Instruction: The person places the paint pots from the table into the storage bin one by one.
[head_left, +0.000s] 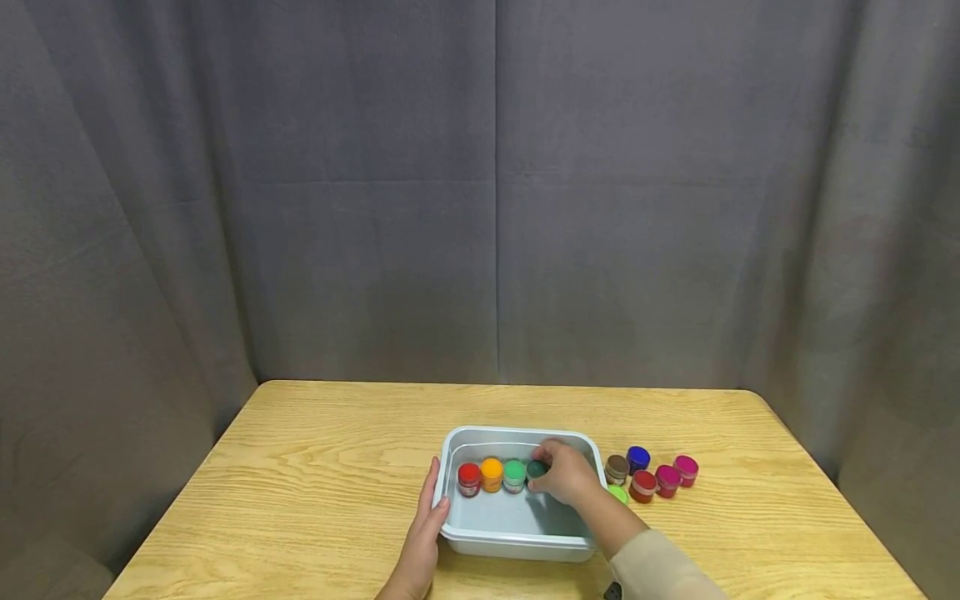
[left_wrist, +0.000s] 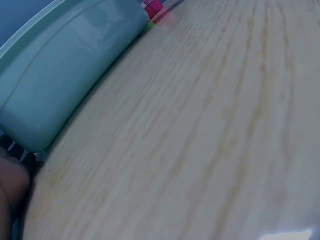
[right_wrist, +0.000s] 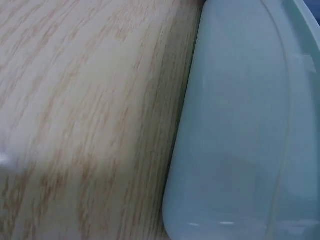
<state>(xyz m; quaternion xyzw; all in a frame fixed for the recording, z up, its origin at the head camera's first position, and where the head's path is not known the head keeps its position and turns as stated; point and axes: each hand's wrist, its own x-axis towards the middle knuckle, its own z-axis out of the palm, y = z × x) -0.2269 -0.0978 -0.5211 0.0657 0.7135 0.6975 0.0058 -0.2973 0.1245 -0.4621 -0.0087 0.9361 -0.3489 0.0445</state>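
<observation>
A light grey-blue plastic bin (head_left: 517,546) stands on the table; its outer wall (left_wrist: 65,75) also fills the upper left of the left wrist view. My left hand (head_left: 422,533) holds its left side, thumb by the rim and fingers along the outer wall. Inside, a red-lidded paint jar (head_left: 468,479), an orange one (head_left: 492,474) and a green one (head_left: 514,476) stand in a row. At the row's right end my right hand (head_left: 566,473) pinches a dark green paint jar (head_left: 537,471), partly hidden by the fingers. The right wrist view shows only the bin's wall (right_wrist: 230,120) and table.
Right of the bin stand more paint jars: brown (head_left: 617,469), blue (head_left: 638,458), dark red (head_left: 643,486), two magenta ones (head_left: 667,481) and a lime green one (head_left: 618,493) partly behind the bin and right arm. Grey curtains (head_left: 375,208) hang behind the wooden table (head_left: 300,483).
</observation>
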